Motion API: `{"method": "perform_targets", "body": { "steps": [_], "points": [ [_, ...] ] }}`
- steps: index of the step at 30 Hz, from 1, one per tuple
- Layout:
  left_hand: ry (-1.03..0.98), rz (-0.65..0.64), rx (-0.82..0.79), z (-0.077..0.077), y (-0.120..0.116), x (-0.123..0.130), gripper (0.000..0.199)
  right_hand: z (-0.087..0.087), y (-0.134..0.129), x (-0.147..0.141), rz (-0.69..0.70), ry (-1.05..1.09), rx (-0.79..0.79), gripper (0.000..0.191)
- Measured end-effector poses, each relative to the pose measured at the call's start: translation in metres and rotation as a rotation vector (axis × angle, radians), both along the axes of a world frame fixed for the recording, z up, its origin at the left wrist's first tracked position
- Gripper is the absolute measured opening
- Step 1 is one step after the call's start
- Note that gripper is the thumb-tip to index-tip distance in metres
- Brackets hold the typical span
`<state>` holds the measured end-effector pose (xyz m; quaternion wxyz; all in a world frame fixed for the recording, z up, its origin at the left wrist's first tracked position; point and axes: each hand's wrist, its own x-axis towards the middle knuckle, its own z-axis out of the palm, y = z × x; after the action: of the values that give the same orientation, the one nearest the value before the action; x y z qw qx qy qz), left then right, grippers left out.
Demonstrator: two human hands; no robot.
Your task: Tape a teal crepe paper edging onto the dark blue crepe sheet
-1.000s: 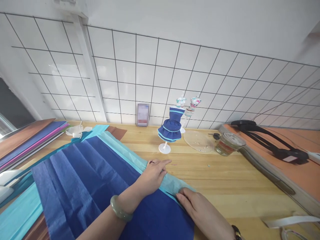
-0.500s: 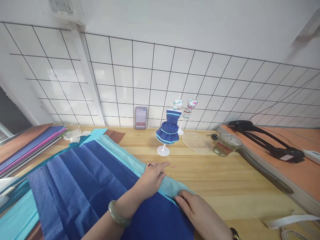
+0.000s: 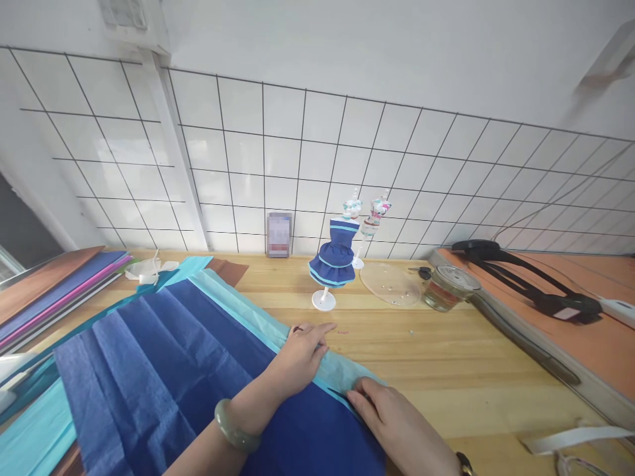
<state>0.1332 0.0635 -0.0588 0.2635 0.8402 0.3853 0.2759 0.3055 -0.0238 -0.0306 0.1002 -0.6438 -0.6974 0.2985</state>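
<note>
A large dark blue tissue-paper sheet point(image 3: 163, 370), creased in broad folds, lies slantwise across the table. Light blue tissue paper point(image 3: 238, 301) runs along its far edge. My left hand point(image 3: 300, 354) rests flat over this edge, its index finger stretched past it onto the wood; a green bangle is on the wrist. At the edge's right end, my right hand point(image 3: 380, 403) has thumb and fingers pinched on the light blue paper; its fingertips are partly hidden. Beyond my hands stands a miniature dress form point(image 3: 324, 300) wearing a ruffled dark blue dress point(image 3: 337, 258) with light blue trim.
Two more small forms stand behind the dress, beside a round clear plate point(image 3: 389, 284), small scissors point(image 3: 424, 272) and a glass jar point(image 3: 451, 287). A phone point(image 3: 279, 235) leans on the tiled wall. Coloured sheets point(image 3: 54, 284) are stacked left. A black strap-like object point(image 3: 536, 277) lies right.
Both hands and the paper hold nearly the same place. Only a very slight shift of the whole view shows.
</note>
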Motion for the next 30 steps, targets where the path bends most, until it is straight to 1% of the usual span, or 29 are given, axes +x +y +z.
{"method": "perform_targets", "body": {
  "steps": [8, 14, 17, 20, 27, 30],
  "points": [
    [0.061, 0.012, 0.042, 0.001, -0.001, 0.0, 0.043, -0.002, 0.0, 0.0, -0.008, -0.009, 0.004, 0.035],
    [0.218, 0.05, 0.142, 0.01, -0.001, -0.006, 0.04, -0.005, -0.001, 0.002, 0.002, -0.004, 0.025, 0.035],
    [0.303, 0.088, 0.176, 0.017, 0.001, -0.013, 0.032, -0.005, -0.001, 0.002, -0.001, 0.0, 0.029, 0.035],
    [0.355, 0.104, 0.175, 0.02, 0.004, -0.02, 0.022, -0.003, 0.0, 0.001, -0.002, -0.006, 0.02, 0.034],
    [0.397, 0.077, 0.151, 0.02, 0.008, -0.026, 0.011, -0.004, 0.001, 0.001, -0.01, 0.004, 0.017, 0.033],
    [0.4, 0.069, 0.143, 0.02, 0.009, -0.027, 0.009, -0.004, 0.0, 0.001, -0.009, 0.011, 0.032, 0.032]
  ]
}}
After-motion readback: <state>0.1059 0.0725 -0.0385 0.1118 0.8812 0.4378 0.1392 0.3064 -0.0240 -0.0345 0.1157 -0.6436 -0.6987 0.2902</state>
